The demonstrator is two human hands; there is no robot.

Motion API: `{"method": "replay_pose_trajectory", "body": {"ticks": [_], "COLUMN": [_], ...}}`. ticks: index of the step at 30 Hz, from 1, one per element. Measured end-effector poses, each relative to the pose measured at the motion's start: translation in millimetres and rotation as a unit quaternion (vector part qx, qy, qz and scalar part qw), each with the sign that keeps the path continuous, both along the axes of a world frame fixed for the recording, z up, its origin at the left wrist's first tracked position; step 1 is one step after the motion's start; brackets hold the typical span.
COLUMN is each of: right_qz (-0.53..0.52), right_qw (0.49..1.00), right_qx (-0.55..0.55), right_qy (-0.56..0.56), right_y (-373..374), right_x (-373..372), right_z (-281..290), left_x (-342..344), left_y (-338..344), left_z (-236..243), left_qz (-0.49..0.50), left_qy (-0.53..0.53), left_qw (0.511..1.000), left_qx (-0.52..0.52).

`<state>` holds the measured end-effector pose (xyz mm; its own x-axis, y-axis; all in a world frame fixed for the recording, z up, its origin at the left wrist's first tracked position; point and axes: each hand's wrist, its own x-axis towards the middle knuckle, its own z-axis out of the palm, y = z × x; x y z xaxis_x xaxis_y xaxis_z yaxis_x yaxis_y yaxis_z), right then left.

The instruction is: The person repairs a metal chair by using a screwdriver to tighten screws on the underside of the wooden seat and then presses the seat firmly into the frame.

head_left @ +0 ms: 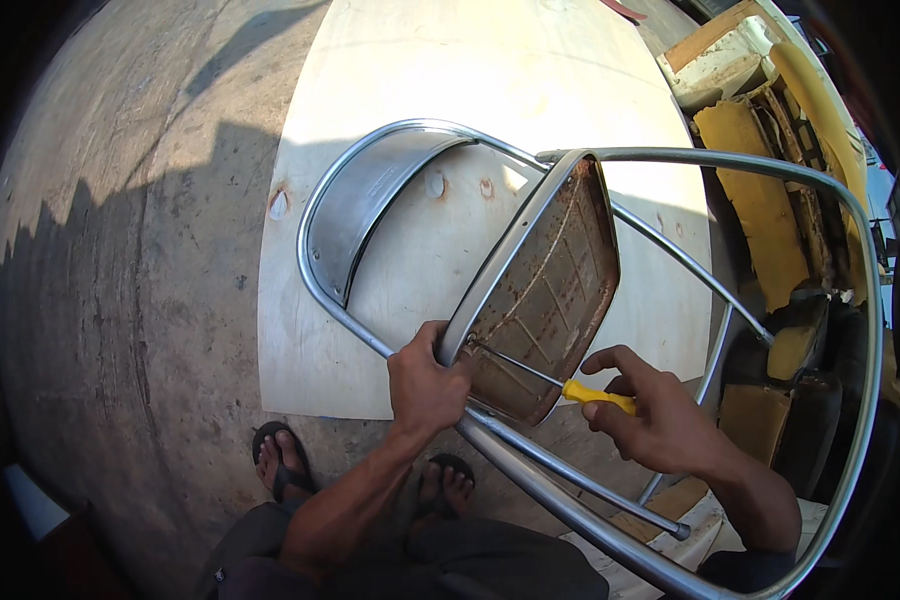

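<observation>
A metal-framed chair (pixel 570 165) lies tipped over, its bent tubes spreading to both sides. The rusty underside of its seat pan (pixel 560 290) faces me. My left hand (pixel 425 385) is closed around the frame at the seat's near left edge. In my right hand (pixel 655 415) is the yellow handle of a screwdriver (pixel 575 392), with the thumb against it and the index finger loosely raised. The thin shaft points left, its tip at the seat's edge beside my left fingers. A curved metal backrest (pixel 370 205) shows at the far left of the frame.
A pale plywood sheet (pixel 490 80) lies under the chair on the concrete floor (pixel 100 250). Along the right side are worn yellow foam pieces (pixel 750 190) and a cream box-like piece (pixel 725 65). My sandalled feet (pixel 285 465) stand by the plywood's near edge.
</observation>
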<state>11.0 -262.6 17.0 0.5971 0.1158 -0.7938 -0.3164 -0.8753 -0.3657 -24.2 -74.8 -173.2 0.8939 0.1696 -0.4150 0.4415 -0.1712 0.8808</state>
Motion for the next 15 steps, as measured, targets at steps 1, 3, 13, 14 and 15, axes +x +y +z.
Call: {"method": "replay_pose_trajectory", "body": {"ticks": [1, 3, 13, 14, 15], "right_qz": [0.118, 0.342, 0.355, 0.308, 0.259], "right_qw": [0.99, 0.91, 0.876, 0.906, 0.932], "right_qx": [-0.029, -0.091, -0.043, -0.028, -0.014], "right_qy": [-0.075, -0.217, -0.323, -0.289, -0.254], "right_y": [-2, -4, 4, 5, 5], "right_x": [-5, -19, -28, -24, -21], "right_z": [-1, -5, -4, -4, -3], "left_x": [1, 0, 0, -1, -1], "left_y": [1, 2, 0, 1, 1], "left_z": [1, 2, 1, 1, 1], "left_qz": [0.002, 0.005, 0.0, 0.003, 0.005], "left_qy": [-0.003, -0.008, -0.004, -0.006, -0.008], "left_qw": [1.0, 1.0, 1.0, 1.0, 1.0], "left_qx": [0.002, 0.002, 0.005, 0.003, 0.001]}}
